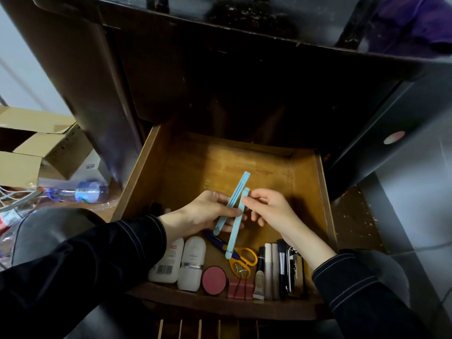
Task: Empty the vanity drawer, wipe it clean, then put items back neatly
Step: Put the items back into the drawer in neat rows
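Observation:
The wooden vanity drawer (308, 182) is pulled out below me. Over its middle, my left hand (205, 214) grips a long light-blue clip (232, 199) that points up and away. My right hand (271, 209) pinches the top of a second light-blue clip (236, 228), which slants down toward the front. Along the drawer's front edge lie two white bottles (192, 263), a round pink compact (214, 278), yellow-handled scissors (244, 260), red binder clips (241, 288) and several makeup sticks and brushes (276, 270).
The dark vanity top (220, 69) overhangs the drawer's back. Cardboard boxes (36, 148) and a plastic bottle (83, 190) sit on the floor to the left. A purple cloth (413, 23) lies at the top right. Grey tiled floor runs along the right.

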`<state>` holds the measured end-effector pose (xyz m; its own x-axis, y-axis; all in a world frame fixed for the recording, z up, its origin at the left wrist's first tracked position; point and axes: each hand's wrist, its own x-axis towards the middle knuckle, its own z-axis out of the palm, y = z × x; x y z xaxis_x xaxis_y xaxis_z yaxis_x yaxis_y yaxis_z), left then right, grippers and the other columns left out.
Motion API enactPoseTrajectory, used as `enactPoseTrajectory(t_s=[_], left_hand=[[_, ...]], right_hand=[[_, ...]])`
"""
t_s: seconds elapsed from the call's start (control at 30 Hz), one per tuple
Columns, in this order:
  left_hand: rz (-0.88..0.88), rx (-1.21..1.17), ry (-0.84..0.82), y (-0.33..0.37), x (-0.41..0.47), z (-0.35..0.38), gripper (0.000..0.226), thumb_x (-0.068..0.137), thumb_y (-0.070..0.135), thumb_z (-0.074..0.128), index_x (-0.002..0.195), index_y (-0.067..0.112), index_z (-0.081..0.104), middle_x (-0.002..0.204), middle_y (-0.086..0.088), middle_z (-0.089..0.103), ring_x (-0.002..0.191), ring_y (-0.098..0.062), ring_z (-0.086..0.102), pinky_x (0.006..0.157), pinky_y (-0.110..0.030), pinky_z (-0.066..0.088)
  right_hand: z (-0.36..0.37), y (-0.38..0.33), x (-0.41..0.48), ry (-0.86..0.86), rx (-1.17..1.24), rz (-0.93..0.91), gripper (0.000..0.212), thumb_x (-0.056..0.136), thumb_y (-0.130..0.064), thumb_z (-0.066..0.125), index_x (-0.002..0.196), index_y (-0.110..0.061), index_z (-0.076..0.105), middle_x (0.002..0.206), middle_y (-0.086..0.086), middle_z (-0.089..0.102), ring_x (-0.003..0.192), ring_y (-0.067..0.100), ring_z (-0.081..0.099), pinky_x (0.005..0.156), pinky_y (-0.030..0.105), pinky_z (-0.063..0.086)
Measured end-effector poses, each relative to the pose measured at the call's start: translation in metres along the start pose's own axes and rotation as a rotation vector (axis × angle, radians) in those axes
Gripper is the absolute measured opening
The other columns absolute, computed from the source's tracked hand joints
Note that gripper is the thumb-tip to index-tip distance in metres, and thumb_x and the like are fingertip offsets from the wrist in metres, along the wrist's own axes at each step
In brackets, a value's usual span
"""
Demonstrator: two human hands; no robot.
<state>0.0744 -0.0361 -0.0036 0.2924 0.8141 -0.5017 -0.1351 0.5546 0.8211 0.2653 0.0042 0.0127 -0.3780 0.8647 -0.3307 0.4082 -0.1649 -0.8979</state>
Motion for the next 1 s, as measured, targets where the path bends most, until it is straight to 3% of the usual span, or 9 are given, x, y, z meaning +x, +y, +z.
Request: enactPoseTrajectory(t_s=[0.13, 0.2, 0.3, 0.43, 0.53, 0.67, 0.83, 1.0], left_hand=[[-0.017, 0.011, 0.164, -0.007, 0.005, -0.002, 0.020, 0.093, 0.011, 0.069, 0.111, 0.001, 0.066, 0.097, -0.016, 0.076, 0.088, -0.030, 0.076, 0.070, -0.036, 0.063], [-0.015, 0.005, 0.261, -0.008, 0.006, -0.007, 0.020, 0.093, 0.011, 0.069, 0.111, 0.002, 0.064, 0.092, -0.016, 0.075, 0.082, -0.030, 0.076, 0.066, -0.035, 0.062], [0.002, -0.025, 0.322, -0.005, 0.007, -0.015, 0.024, 0.093, 0.012, 0.069, 0.115, 0.002, 0.063, 0.088, -0.016, 0.072, 0.073, -0.026, 0.075, 0.061, -0.033, 0.059], [0.009, 0.008, 0.358, -0.004, 0.009, -0.015, 0.025, 0.093, 0.013, 0.069, 0.114, 0.001, 0.063, 0.084, -0.014, 0.071, 0.065, -0.021, 0.071, 0.056, -0.030, 0.056], [0.015, 0.040, 0.366, -0.005, 0.008, -0.016, 0.024, 0.093, 0.014, 0.069, 0.113, 0.002, 0.065, 0.083, -0.011, 0.071, 0.064, -0.019, 0.069, 0.054, -0.027, 0.055], [0.012, 0.060, 0.378, -0.005, 0.008, -0.016, 0.022, 0.093, 0.014, 0.069, 0.111, 0.003, 0.066, 0.081, -0.009, 0.071, 0.062, -0.017, 0.066, 0.052, -0.026, 0.052], [0.013, 0.110, 0.371, -0.006, 0.007, -0.015, 0.019, 0.094, 0.016, 0.067, 0.111, 0.006, 0.067, 0.082, -0.006, 0.070, 0.063, -0.014, 0.061, 0.051, -0.024, 0.049], [0.016, 0.120, 0.364, -0.006, 0.007, -0.016, 0.019, 0.094, 0.016, 0.066, 0.111, 0.006, 0.067, 0.082, -0.006, 0.071, 0.061, -0.013, 0.061, 0.050, -0.023, 0.048]], right_hand=[[-0.011, 0.003, 0.006, 0.174, 0.138, 0.052, 0.025, 0.101, -0.023, 0.060, 0.122, -0.010, 0.064, 0.095, 0.007, 0.070, 0.068, 0.009, 0.067, 0.053, 0.020, 0.051], [-0.017, 0.005, 0.008, 0.226, 0.079, 0.025, 0.024, 0.104, -0.024, 0.054, 0.123, -0.015, 0.066, 0.098, 0.005, 0.068, 0.077, 0.010, 0.066, 0.056, 0.019, 0.051], [-0.021, 0.005, 0.013, 0.112, -0.119, 0.004, 0.023, 0.106, -0.027, 0.048, 0.120, -0.028, 0.066, 0.103, 0.002, 0.067, 0.089, 0.013, 0.067, 0.067, 0.020, 0.053], [-0.014, 0.013, 0.025, -0.102, -0.421, -0.005, 0.032, 0.107, -0.025, 0.046, 0.137, -0.024, 0.058, 0.111, -0.009, 0.064, 0.086, 0.009, 0.067, 0.069, 0.018, 0.051], [-0.011, 0.021, 0.032, -0.201, -0.549, -0.042, 0.026, 0.104, -0.020, 0.054, 0.125, -0.023, 0.067, 0.107, -0.011, 0.065, 0.088, 0.004, 0.063, 0.074, 0.018, 0.047], [-0.010, 0.030, 0.034, -0.185, -0.636, -0.066, 0.020, 0.098, -0.016, 0.062, 0.112, -0.025, 0.074, 0.107, -0.011, 0.071, 0.100, 0.005, 0.065, 0.092, 0.030, 0.056], [-0.018, 0.033, 0.027, -0.040, -0.890, -0.146, 0.023, 0.098, -0.019, 0.063, 0.116, -0.031, 0.070, 0.115, -0.011, 0.058, 0.103, 0.010, 0.060, 0.084, 0.027, 0.054], [-0.023, 0.029, 0.015, -0.087, -1.120, -0.164, 0.021, 0.092, -0.028, 0.070, 0.113, -0.030, 0.065, 0.114, -0.010, 0.060, 0.098, 0.012, 0.061, 0.080, 0.031, 0.056]])
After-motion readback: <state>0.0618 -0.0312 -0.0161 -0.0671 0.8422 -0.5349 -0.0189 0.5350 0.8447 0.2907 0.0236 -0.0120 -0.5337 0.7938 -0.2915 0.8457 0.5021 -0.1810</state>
